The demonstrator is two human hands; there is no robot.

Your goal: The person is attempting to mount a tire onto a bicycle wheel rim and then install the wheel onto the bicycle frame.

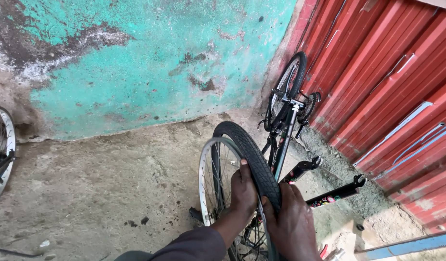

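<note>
Left hand is pressed thumb-up against the black tyre, fingers curled over its tread; right hand is clamped on the same tyre lower down, likely so the bead is kept against the silver rim. Tyre is seen half off the rim, directly under both palms. An upturned bike frame is propped by the red shutter.

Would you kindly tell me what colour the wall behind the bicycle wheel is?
The wall is turquoise green with worn grey patches, seen in the head view.
</note>
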